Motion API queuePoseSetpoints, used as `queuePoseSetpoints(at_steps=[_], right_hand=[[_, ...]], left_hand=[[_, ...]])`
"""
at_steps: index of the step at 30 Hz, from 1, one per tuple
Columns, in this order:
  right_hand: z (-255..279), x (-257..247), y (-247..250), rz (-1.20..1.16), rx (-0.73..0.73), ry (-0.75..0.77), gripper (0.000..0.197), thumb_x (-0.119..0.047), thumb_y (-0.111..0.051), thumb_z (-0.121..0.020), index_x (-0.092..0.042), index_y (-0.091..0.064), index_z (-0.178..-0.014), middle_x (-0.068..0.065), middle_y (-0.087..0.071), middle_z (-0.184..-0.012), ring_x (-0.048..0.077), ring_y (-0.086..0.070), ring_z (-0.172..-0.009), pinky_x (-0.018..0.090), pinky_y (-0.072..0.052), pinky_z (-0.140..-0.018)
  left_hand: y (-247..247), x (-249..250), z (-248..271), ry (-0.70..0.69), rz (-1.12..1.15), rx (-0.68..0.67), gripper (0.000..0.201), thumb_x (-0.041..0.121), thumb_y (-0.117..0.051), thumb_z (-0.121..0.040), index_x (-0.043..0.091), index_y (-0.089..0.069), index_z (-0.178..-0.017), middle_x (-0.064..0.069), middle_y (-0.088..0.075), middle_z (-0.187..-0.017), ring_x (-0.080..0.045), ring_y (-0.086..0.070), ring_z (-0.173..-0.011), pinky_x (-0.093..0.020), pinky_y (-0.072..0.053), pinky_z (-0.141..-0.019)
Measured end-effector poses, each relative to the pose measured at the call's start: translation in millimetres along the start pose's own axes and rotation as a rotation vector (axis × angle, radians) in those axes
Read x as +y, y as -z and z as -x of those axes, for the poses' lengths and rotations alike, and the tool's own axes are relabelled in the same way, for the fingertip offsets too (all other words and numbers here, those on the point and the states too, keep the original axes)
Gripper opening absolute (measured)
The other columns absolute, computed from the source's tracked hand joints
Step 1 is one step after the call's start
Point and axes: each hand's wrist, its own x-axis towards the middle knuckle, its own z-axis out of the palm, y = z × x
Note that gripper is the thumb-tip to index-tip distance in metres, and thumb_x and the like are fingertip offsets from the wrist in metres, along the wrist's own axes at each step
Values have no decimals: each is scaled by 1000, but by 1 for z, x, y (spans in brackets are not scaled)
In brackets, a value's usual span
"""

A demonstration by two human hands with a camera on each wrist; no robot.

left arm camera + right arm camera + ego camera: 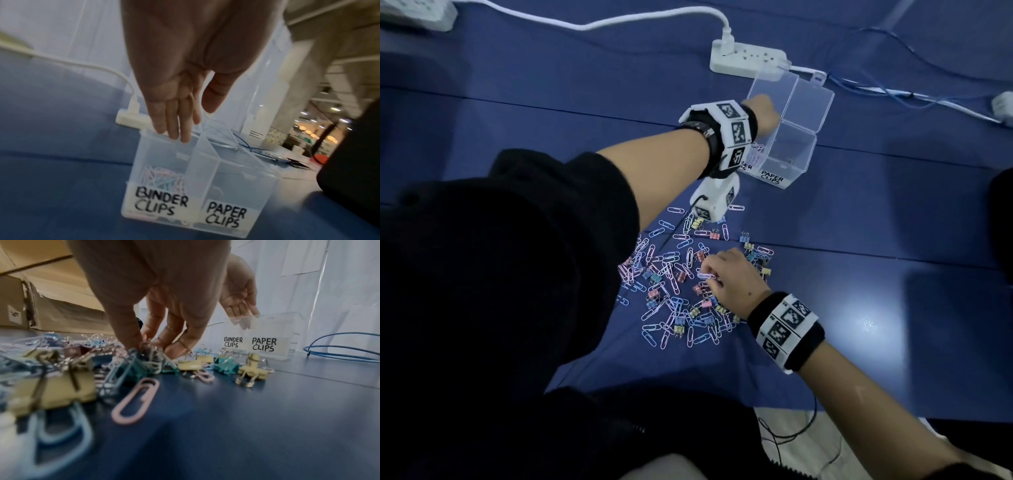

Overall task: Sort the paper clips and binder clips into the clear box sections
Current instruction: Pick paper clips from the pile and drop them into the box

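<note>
The clear box [796, 150] stands open on the blue surface, its two sections labelled BINDER CLIPS and PAPER CLIPS [224, 216]. Pastel paper clips [162, 177] lie in the section labelled BINDER CLIPS; the other section looks bare. My left hand [765, 111] hovers over that left section, fingers [176, 129] straight and holding nothing. A mixed pile of paper clips and binder clips [674, 291] lies nearer me. My right hand [710, 279] reaches into the pile, and its thumb and fingers [131, 337] pinch a pale paper clip [705, 275].
A white power strip [750, 58] with its cable lies just behind the box, and blue cables [893, 92] run to the right. A cardboard box [51, 311] stands beyond the pile. A dark object [1001, 222] sits at the right edge.
</note>
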Motion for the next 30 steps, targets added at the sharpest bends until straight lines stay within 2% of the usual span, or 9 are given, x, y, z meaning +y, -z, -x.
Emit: queuePoseSetpoints(at_steps=[2, 4, 7, 10, 16, 18, 22, 27, 30], right_hand=[[1, -1, 0, -29, 1, -11, 16, -2, -43, -89, -4, -56, -98, 11, -58, -99, 15, -39, -87, 23, -33, -84], [1, -1, 1, -85, 14, -25, 17, -2, -44, -89, -4, -58, -98, 9, -57, -99, 13, -42, -86, 26, -42, -86], [-3, 2, 4, -230, 57, -106, 16, -2, -49, -89, -3, -62, -98, 3, -54, -97, 12, -49, -86, 16, -41, -81], [-6, 8, 4, -457, 154, -207, 11, 0, -60, -82, 0, -67, -91, 9, -63, -90, 17, -56, -82, 20, -45, -76], [-1, 17, 15, -1122, 275, -401, 19, 11, -66, -73, -7, -64, -71, 3, -66, -67, 2, -60, -52, 12, -51, -56], [2, 19, 18, -1346, 308, -424, 21, 14, -60, -76, -7, -63, -73, -3, -69, -61, 2, -61, -54, 13, -51, -57], [5, 15, 18, -1552, 260, -458, 20, 13, -52, -81, -5, -60, -75, -4, -70, -57, 2, -60, -52, 11, -49, -52], [11, 18, 15, -1794, 176, -572, 22, 6, -43, -84, -11, -51, -72, 3, -58, -67, 7, -49, -44, 15, -43, -43], [15, 20, 14, -1936, 94, -577, 14, 1, -38, -69, -11, -44, -66, 1, -49, -52, 9, -41, -41, 17, -37, -40]], left_hand=[[5, -5, 15, -76, -37, 68, 27, 8, -36, -93, 11, -62, -99, -11, -60, -114, -26, -54, -104, -22, -43, -82], [12, -17, 34, -164, -44, 110, 30, 8, -42, -92, 7, -62, -113, -8, -63, -121, -20, -57, -113, -18, -38, -88], [13, -47, 68, -233, -116, 90, 25, 6, -50, -88, 4, -65, -108, -11, -67, -113, -23, -61, -100, -15, -36, -76], [3, -82, 105, -188, -221, -54, 24, 4, -54, -85, 6, -67, -106, -12, -69, -106, -14, -52, -82, -14, -34, -71], [-30, -132, 160, -149, -450, -379, 32, 13, -56, -87, 18, -60, -118, -2, -56, -124, -14, -50, -106, -25, -42, -95], [-43, -139, 168, -185, -487, -379, 38, 22, -58, -87, 22, -54, -125, 2, -48, -134, -17, -41, -122, -35, -39, -105], [-68, -132, 170, -221, -519, -303, 44, 29, -49, -93, 20, -43, -135, 0, -41, -142, -19, -37, -127, -33, -35, -108], [-90, -113, 165, -67, -566, -191, 57, 45, -49, -90, 11, -38, -135, -11, -42, -132, -30, -37, -123, -42, -42, -100], [-100, -104, 162, -47, -581, -170, 59, 43, -57, -85, 10, -40, -131, -13, -41, -130, -32, -37, -120, -41, -43, -96]])
